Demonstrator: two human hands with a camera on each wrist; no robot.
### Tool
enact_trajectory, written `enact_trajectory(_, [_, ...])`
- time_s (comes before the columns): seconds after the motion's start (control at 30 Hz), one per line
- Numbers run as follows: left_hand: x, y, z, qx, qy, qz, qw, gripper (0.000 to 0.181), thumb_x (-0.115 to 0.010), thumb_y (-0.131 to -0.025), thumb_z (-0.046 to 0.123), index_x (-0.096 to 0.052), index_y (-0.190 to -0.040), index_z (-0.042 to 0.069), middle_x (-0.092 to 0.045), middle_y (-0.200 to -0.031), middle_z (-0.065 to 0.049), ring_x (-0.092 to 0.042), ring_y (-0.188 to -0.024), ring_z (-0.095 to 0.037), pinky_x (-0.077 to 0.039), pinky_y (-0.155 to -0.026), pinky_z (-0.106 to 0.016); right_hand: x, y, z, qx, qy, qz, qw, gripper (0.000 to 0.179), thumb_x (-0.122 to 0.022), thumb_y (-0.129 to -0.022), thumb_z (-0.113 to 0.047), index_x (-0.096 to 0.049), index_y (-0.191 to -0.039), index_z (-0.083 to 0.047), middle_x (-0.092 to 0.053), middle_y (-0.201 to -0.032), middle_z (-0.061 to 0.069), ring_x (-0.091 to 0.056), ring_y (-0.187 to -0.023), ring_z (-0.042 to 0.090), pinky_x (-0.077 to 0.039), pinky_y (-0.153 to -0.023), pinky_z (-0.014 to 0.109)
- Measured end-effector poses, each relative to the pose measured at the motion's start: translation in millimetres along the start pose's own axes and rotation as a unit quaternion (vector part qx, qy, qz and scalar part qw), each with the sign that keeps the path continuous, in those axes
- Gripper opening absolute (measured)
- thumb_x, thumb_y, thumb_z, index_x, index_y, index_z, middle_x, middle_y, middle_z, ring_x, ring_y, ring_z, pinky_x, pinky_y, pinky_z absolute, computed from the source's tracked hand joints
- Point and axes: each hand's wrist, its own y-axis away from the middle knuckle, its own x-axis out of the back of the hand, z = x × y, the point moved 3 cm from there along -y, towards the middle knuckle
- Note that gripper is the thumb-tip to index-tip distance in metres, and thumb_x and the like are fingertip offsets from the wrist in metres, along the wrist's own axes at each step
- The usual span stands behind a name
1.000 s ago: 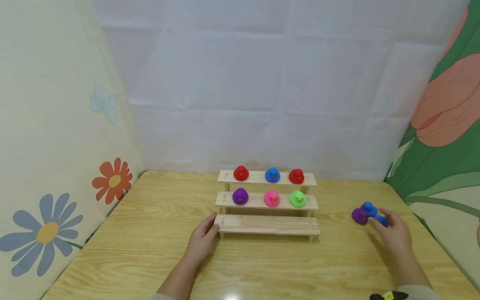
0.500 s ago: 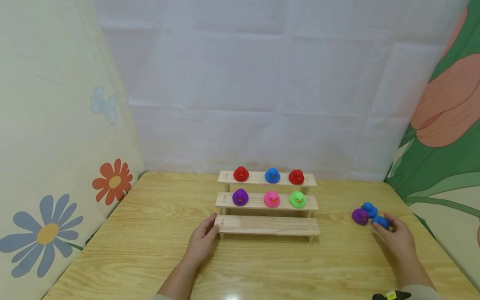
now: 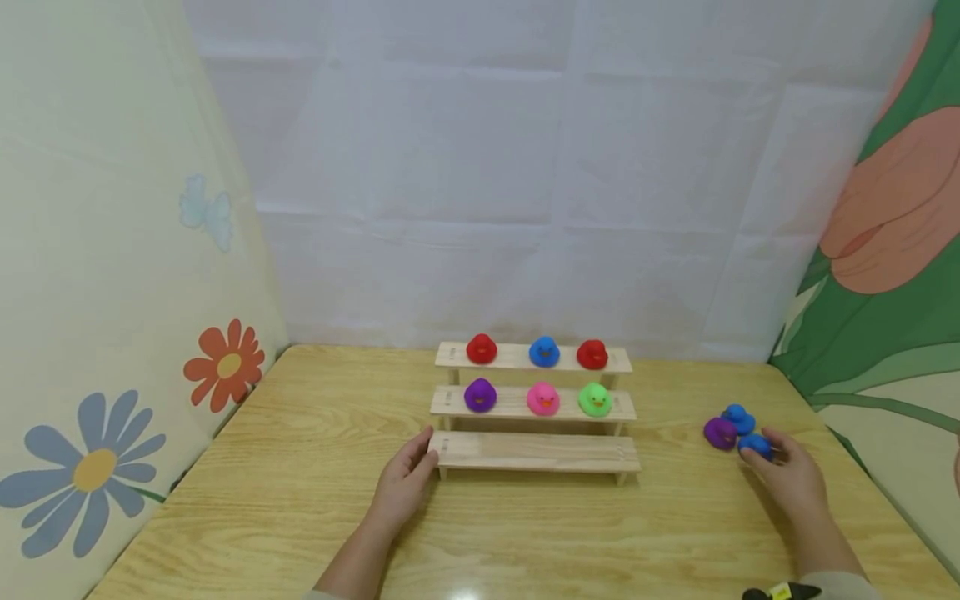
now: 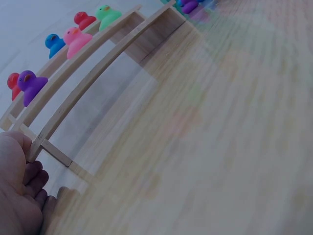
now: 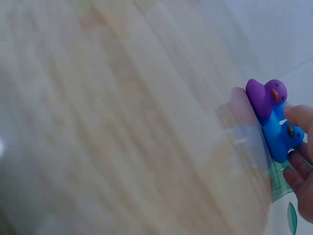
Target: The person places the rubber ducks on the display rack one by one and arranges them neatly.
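Shifted slightly left since half a second ago, pinching the front blue rubber duck (image 3: 755,447) in the fingers of the right hand (image 3: 791,477), lower right of the head view. Probably best lifted straight up, clear of the loose purple duck (image 3: 720,433) and rear blue duck (image 3: 739,418) alongside. Steady the lowest wooden shelf (image 3: 536,451), lower centre, with the gripping left hand (image 3: 403,485). From the left wrist view alone, see fingers curled below the shelf end; from the right wrist view alone, the held duck's beak (image 5: 291,131).

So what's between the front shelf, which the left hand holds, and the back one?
Behind the front shelf comes the middle shelf, carrying a purple duck, a pink duck and a green duck, as the head view shows.
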Motion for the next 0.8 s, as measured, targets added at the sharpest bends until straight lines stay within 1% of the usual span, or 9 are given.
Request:
enact_trajectory(0.27, [0.4,-0.7,-1.2,0.0,0.002,0.001,1.0,0.049,-0.049,-0.102,0.013,-0.038,-0.147,-0.005,-0.04,-0.151,-0.024,-0.037,-0.142,-0.037,-0.031,-0.118,-0.047,-0.2,-2.9,3.1,-0.009,0.004,-0.006,0.9999,0.074,-0.055,-0.099,-0.036,-0.023,-0.151,0.006,-0.025,-0.152,0.036,-0.032,-0.137,0.051,-0.025,-0.117,0.061])
enact_trajectory(0.5, [0.5,-0.1,0.1,-0.003,-0.002,0.001,1.0,0.049,-0.05,-0.102,0.011,-0.038,-0.146,-0.006,-0.04,-0.151,-0.024,-0.037,-0.142,-0.037,-0.031,-0.118,-0.048,-0.2,-4.0,5.5,-0.017,0.016,-0.008,0.9997,0.076,-0.054,-0.099,-0.037,-0.02,-0.153,0.004,-0.023,-0.153,0.036,-0.027,-0.139,0.052,-0.022,-0.118,0.063])
enact_trajectory(0.67, [0.7,0.4,1.1,-0.001,-0.001,0.001,1.0,0.049,-0.05,-0.102,0.012,-0.038,-0.146,-0.006,-0.04,-0.151,-0.024,-0.037,-0.142,-0.037,-0.031,-0.118,-0.047,-0.3,-3.8,7.4,-0.015,0.026,-0.002,0.9995,0.076,-0.054,-0.098,-0.038,-0.022,-0.151,0.007,-0.025,-0.152,0.037,-0.027,-0.138,0.053,-0.022,-0.118,0.062])
enact_trajectory(0.8, [0.6,-0.7,-0.4,-0.001,-0.001,0.001,1.0,0.049,-0.05,-0.102,0.011,-0.038,-0.146,-0.006,-0.04,-0.151,-0.024,-0.037,-0.142,-0.037,-0.031,-0.118,-0.047,-1.5,-4.6,8.9,-0.016,0.022,0.005,0.9996,0.076,-0.055,-0.098,-0.038,-0.025,-0.15,0.007,-0.027,-0.15,0.038,-0.029,-0.137,0.053,-0.023,-0.117,0.062])
